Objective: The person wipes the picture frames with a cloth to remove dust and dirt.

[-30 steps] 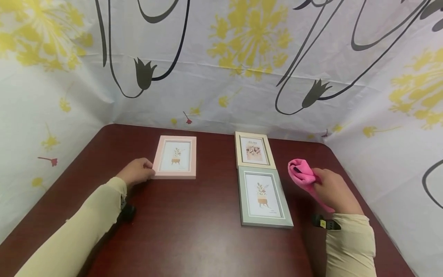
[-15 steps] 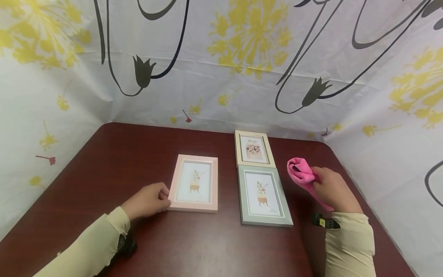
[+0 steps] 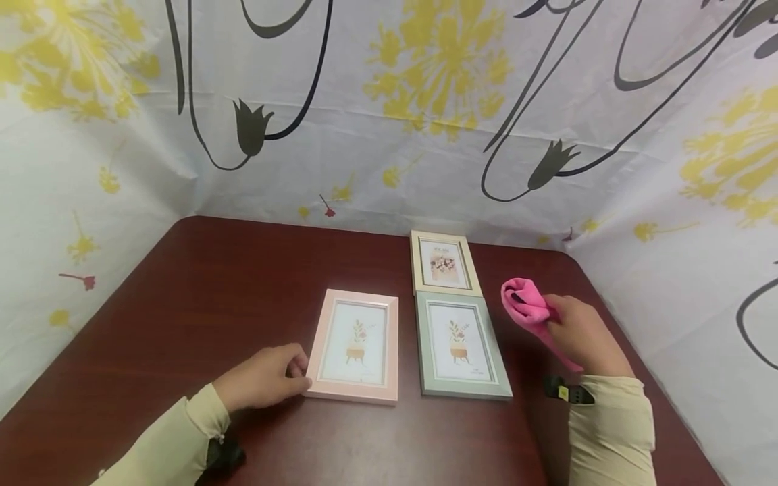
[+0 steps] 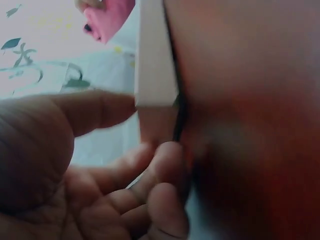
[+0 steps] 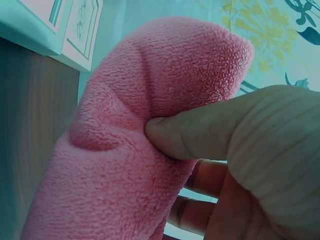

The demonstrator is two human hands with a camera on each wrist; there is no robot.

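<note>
A pink picture frame [image 3: 392, 351] with a potted-plant print lies face up at centre left in the head view. My left hand [image 3: 265, 376] holds it by its near left corner. In the left wrist view the thumb [image 4: 107, 110] presses one face of the frame's edge [image 4: 156, 55] and the curled fingers bear on its corner. My right hand [image 3: 586, 337] grips a bunched pink fleecy cloth [image 3: 527, 305] right of the frames, the thumb [image 5: 175, 132] sinking into its pile in the right wrist view. A green picture frame [image 3: 430, 358] lies just right of the pink one.
Behind the green frame, a cream picture frame [image 3: 417, 266] meets its far edge near the back of the dark red-brown table [image 3: 243, 270]. White cloth walls [image 3: 352, 121] with flower prints enclose the table at the back and both sides.
My left hand has drawn the pink frame toward me and to the right, bringing it beside the green one. The right hand has kept its hold on the cloth, nearly still.
</note>
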